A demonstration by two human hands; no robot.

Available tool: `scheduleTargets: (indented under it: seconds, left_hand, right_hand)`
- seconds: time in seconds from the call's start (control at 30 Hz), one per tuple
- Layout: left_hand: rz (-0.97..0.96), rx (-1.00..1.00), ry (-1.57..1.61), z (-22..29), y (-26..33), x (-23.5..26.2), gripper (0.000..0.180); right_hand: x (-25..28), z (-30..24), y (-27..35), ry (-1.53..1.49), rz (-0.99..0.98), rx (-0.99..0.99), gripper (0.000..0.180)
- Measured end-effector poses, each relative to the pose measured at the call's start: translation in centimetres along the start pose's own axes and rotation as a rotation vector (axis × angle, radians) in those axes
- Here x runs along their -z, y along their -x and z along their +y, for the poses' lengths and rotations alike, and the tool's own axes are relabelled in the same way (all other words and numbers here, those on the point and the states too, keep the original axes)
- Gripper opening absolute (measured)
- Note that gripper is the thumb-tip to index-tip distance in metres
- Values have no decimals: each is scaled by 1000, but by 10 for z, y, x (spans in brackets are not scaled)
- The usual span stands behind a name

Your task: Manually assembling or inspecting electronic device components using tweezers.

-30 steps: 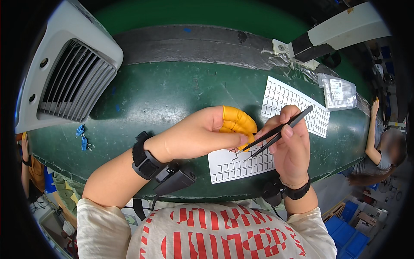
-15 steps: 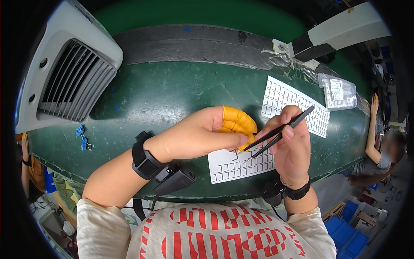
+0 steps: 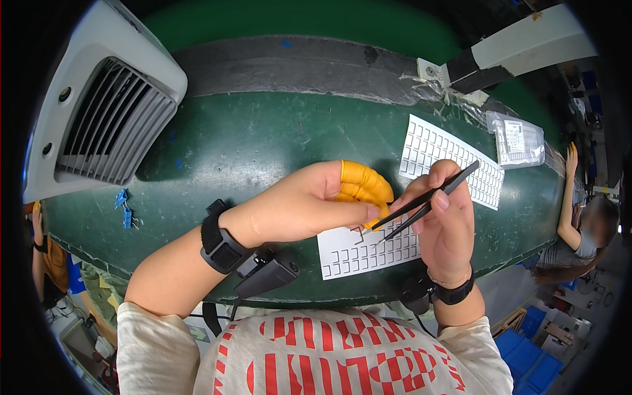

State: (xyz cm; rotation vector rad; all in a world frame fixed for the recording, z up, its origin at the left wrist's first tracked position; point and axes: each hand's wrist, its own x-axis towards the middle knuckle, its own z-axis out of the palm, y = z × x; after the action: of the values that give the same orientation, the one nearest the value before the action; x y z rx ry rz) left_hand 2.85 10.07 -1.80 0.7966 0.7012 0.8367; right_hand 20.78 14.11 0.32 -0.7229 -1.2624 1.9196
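Observation:
My right hand grips a pair of black tweezers, whose tips point down and left toward my left hand. Yellow finger covers sit on several fingers of my left hand, which is curled shut with the thumb against the fingers. What it pinches is mostly hidden; a small dark bent strip shows just below the thumb. Under both hands lies a white sheet with rows of small dark bracket-shaped outlines or pieces; the hands cover its upper part.
Another such white sheet lies farther back, beside a clear plastic package. A white vented machine stands at the far left, with blue clips near it. A grey arm crosses the back right. Another person is at the right.

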Motion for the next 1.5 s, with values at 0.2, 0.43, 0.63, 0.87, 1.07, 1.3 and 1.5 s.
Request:
scheduleTargets:
  seconds: [0.2, 0.43, 0.63, 0.87, 1.07, 1.3, 1.5]
  left_hand:
    - [-11, 11, 31, 2, 0, 0, 24]
    - [-9, 55, 95, 8, 5, 2, 26]
    - [-20, -17, 105, 11, 11, -9, 37]
    - [153, -77, -196, 53, 5, -38, 24]
    - [363, -193, -141, 100, -71, -3, 26]
    - [624, -386, -676, 123, -162, 27, 32]
    - [671, -404, -1261, 113, -181, 44, 55]
  right_hand:
    - [-1, -4, 0, -1, -2, 4, 13]
    - [-2, -10, 4, -56, -55, 40, 17]
    - [2, -13, 8, -194, -104, 55, 14]
    - [6, -17, 11, -256, -122, 102, 15]
    - [9, -20, 11, -312, -177, 121, 15]
    - [5, -18, 9, -275, -194, 165, 16]
    - [9, -18, 12, -291, -229, 110, 16]
